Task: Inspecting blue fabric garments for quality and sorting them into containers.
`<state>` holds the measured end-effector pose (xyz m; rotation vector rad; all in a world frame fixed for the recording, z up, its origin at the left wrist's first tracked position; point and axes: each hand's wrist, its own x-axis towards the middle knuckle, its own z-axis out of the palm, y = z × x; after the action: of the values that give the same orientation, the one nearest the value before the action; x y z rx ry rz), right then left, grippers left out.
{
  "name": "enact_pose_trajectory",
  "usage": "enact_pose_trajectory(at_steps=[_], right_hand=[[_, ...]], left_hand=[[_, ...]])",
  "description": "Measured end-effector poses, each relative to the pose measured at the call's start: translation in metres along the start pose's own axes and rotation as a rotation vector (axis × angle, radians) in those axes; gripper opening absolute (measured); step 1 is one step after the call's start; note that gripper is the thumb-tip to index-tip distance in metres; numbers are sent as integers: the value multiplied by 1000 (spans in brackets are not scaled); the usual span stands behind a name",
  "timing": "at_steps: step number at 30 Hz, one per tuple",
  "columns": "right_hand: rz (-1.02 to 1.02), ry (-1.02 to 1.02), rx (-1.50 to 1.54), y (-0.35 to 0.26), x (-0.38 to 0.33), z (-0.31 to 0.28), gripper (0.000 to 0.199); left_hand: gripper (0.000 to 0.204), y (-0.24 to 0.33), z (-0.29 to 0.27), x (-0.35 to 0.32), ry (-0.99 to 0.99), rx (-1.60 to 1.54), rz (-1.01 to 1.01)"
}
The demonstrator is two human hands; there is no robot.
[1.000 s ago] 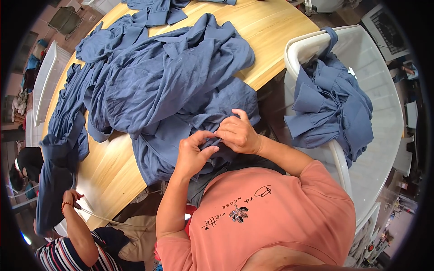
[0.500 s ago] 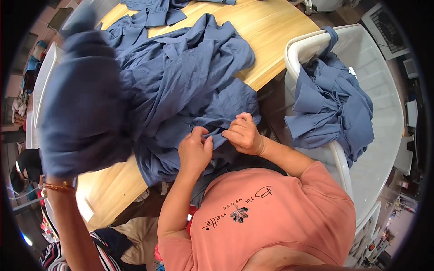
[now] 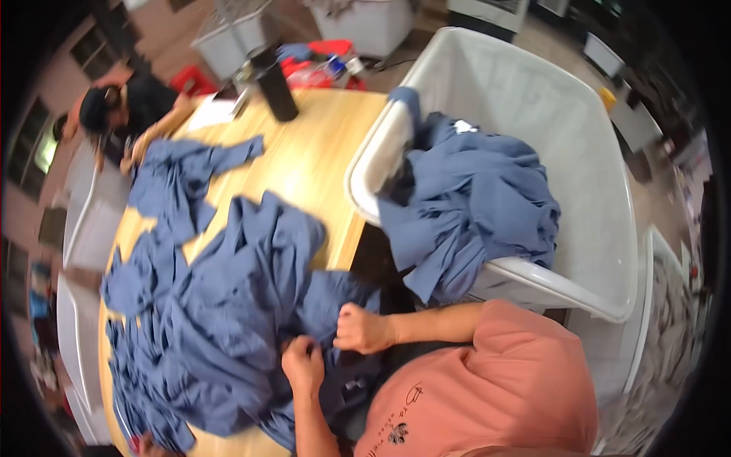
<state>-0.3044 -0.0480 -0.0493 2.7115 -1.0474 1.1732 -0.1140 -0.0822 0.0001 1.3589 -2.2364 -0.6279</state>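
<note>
A crumpled blue garment hangs over the near edge of the wooden table, bunched up with other blue cloth. My left hand is closed on its near edge, fingers curled and thumb pressed in. Just to the right, my right hand is a fist gripping the same cloth a short way off. The exact spot pinched by each hand is partly hidden by the knuckles. Folds of the garment drop down in front of my body.
More blue garments lie across the table. A dark cylinder stands at its far end. On the right, a white bin holds blue garments draped over its wall. A person in a black cap handles cloth at far left.
My view has swung, bringing the table's far end and the whole bin into sight. The lifted blue cloth and other person's arm at left are gone. Both my hands stay on the garment.
</note>
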Motion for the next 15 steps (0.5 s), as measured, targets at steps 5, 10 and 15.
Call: enact_pose_trajectory(at_steps=[5, 10, 15], right_hand=[[45, 113, 54, -4, 6, -5, 10], [85, 60, 46, 1, 6, 0, 13], [84, 52, 31, 2, 7, 2, 13]], left_hand=[[10, -5, -1, 1, -150, -110, -196], [15, -8, -4, 3, -131, -19, -179], [15, -14, -8, 5, -179, -190, -278]])
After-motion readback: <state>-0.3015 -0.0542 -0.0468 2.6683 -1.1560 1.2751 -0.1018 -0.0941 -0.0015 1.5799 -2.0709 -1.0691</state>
